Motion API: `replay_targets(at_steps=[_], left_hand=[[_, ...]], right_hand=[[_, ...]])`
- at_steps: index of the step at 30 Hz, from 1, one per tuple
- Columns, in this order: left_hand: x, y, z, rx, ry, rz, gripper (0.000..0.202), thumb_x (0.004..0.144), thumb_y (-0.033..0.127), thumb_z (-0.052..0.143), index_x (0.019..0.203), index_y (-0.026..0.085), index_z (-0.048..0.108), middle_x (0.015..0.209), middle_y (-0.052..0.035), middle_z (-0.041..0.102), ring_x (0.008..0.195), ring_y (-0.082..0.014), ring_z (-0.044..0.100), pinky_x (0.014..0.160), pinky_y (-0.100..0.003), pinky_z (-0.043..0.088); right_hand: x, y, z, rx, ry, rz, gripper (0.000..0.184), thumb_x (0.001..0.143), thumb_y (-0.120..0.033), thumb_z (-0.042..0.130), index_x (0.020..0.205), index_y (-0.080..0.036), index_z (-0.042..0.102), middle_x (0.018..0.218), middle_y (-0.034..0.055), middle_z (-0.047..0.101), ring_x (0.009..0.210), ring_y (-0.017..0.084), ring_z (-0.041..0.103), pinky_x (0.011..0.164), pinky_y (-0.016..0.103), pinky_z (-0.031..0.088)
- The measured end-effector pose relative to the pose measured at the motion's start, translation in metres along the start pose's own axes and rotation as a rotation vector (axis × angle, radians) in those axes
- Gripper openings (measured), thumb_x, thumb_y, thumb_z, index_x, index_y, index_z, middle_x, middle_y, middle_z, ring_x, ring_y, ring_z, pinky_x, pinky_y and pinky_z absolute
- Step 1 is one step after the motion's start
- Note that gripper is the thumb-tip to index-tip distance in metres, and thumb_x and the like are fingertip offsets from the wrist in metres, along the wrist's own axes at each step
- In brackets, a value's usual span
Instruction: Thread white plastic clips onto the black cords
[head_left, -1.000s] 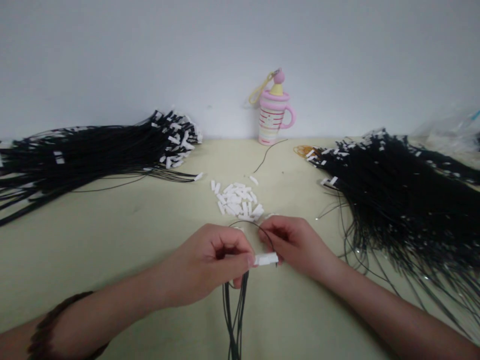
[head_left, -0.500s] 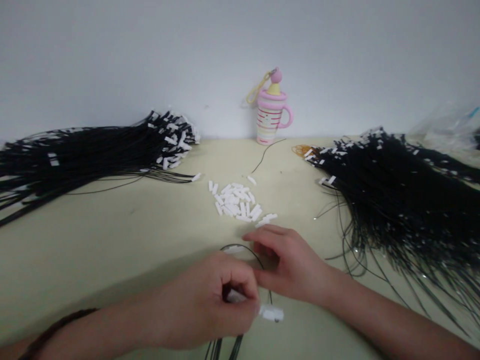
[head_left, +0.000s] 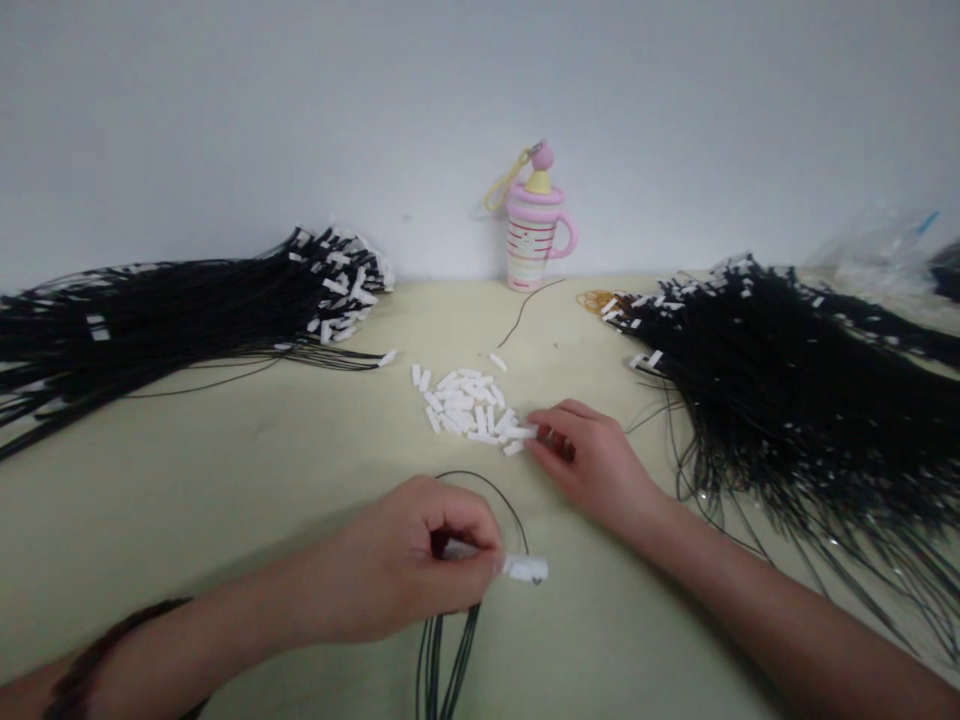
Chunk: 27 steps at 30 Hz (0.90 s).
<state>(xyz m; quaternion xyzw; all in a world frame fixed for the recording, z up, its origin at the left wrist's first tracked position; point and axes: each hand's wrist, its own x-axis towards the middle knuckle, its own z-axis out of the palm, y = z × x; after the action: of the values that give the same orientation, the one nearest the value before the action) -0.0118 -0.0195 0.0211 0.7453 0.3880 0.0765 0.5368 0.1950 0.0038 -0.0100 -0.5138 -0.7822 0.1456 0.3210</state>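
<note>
At a Pale Green Table [head_left: 262, 490]: Hands Apart

With the left hand [head_left: 420, 560], pinches a white plastic tab [head_left: 527, 568] between thumb and forefinger, outer end poking past the fingertips. Down onto that end, a thin black cord [head_left: 496, 488], arched from behind the hand. Below the same grip, a hanging hank of black cords [head_left: 433, 650]. On the left forearm, a dark bracelet [head_left: 112, 650].

With the right hand [head_left: 600, 465], meets the right edge of a pile of white tabs [head_left: 461, 400], thumb and forefinger at the end of one; cannot tell whether closed on it.

Just behind the pile, a stray white tab [head_left: 498, 361] and a loose black strand [head_left: 523, 307]. Far left, a thick white-tipped cord bundle [head_left: 187, 310]; far right, a second bundle [head_left: 795, 390], splayed, beside orange bands [head_left: 596, 300]. By the wall [head_left: 300, 120], upright, a pink-lidded striped cup [head_left: 529, 240] with yellow strap [head_left: 511, 176]. Beyond the second bundle, clear plastic [head_left: 881, 255].
</note>
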Motion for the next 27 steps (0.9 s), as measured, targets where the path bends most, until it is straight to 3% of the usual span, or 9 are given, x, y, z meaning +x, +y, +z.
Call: replay_targets(at_steps=[4, 9, 11, 14, 18, 22, 27], left_hand=[[0.007, -0.007, -0.001, -0.068, -0.006, 0.029, 0.018, 0.079, 0.027, 0.052, 0.065, 0.016, 0.058, 0.053, 0.0047, 0.049, 0.048, -0.0067, 0.039, 0.044, -0.017, 0.027], [0.018, -0.016, -0.014, -0.184, 0.03, 0.088, 0.019, 0.079, 0.029, 0.054, 0.067, 0.016, 0.059, 0.055, 0.0024, 0.057, 0.049, -0.0078, 0.047, 0.047, -0.018, 0.033], [0.021, -0.02, -0.018, -0.203, 0.052, 0.112, 0.018, 0.079, 0.029, 0.055, 0.067, 0.016, 0.059, 0.054, 0.0026, 0.057, 0.048, -0.0078, 0.047, 0.047, -0.018, 0.034], [0.021, -0.022, -0.019, -0.212, 0.059, 0.133, 0.018, 0.079, 0.029, 0.055, 0.068, 0.016, 0.06, 0.053, 0.0027, 0.057, 0.047, -0.0076, 0.047, 0.047, -0.018, 0.034], [0.017, -0.02, -0.014, -0.204, 0.029, 0.149, 0.015, 0.078, 0.026, 0.054, 0.069, 0.015, 0.06, 0.054, 0.0025, 0.058, 0.049, -0.0076, 0.049, 0.046, -0.017, 0.034], [0.011, -0.011, -0.015, -0.069, 0.123, 0.137, 0.015, 0.077, 0.025, 0.054, 0.067, 0.015, 0.061, 0.055, 0.0028, 0.057, 0.05, -0.0074, 0.047, 0.046, -0.017, 0.033], [0.013, -0.01, -0.02, 0.016, 0.263, 0.078, 0.02, 0.078, 0.029, 0.053, 0.065, 0.016, 0.062, 0.054, 0.003, 0.056, 0.05, -0.0085, 0.046, 0.047, -0.019, 0.032]], right_hand=[[0.0, 0.004, 0.006, 0.218, 0.02, -0.002, 0.032, 0.076, -0.013, 0.054, 0.108, -0.016, 0.057, 0.101, 0.0084, 0.057, 0.075, 0.011, 0.059, 0.062, 0.023, 0.052], [-0.004, -0.013, 0.011, 0.185, 0.07, -0.158, 0.026, 0.071, -0.009, 0.056, 0.096, -0.015, 0.061, 0.112, 0.0106, 0.052, 0.103, 0.017, 0.052, 0.083, 0.029, 0.048], [-0.007, -0.022, 0.008, 0.178, 0.053, -0.177, 0.018, 0.071, -0.01, 0.057, 0.087, -0.015, 0.061, 0.103, 0.0085, 0.054, 0.093, 0.015, 0.055, 0.078, 0.027, 0.047], [-0.011, -0.031, 0.003, 0.162, -0.096, -0.044, 0.009, 0.073, -0.016, 0.058, 0.082, -0.015, 0.057, 0.081, 0.0024, 0.053, 0.059, 0.008, 0.05, 0.053, 0.02, 0.041], [-0.012, -0.029, 0.0, 0.077, -0.301, -0.031, 0.015, 0.069, -0.016, 0.062, 0.084, -0.016, 0.06, 0.066, -0.0015, 0.051, 0.056, 0.008, 0.045, 0.05, 0.018, 0.033], [-0.009, -0.022, 0.0, 0.001, -0.257, -0.053, 0.024, 0.071, -0.004, 0.049, 0.083, -0.017, 0.065, 0.068, 0.0004, 0.055, 0.061, 0.009, 0.048, 0.057, 0.019, 0.034], [-0.003, -0.016, 0.0, -0.097, -0.197, 0.035, 0.022, 0.073, -0.014, 0.051, 0.09, -0.016, 0.065, 0.063, -0.0001, 0.053, 0.055, 0.01, 0.046, 0.054, 0.021, 0.033]])
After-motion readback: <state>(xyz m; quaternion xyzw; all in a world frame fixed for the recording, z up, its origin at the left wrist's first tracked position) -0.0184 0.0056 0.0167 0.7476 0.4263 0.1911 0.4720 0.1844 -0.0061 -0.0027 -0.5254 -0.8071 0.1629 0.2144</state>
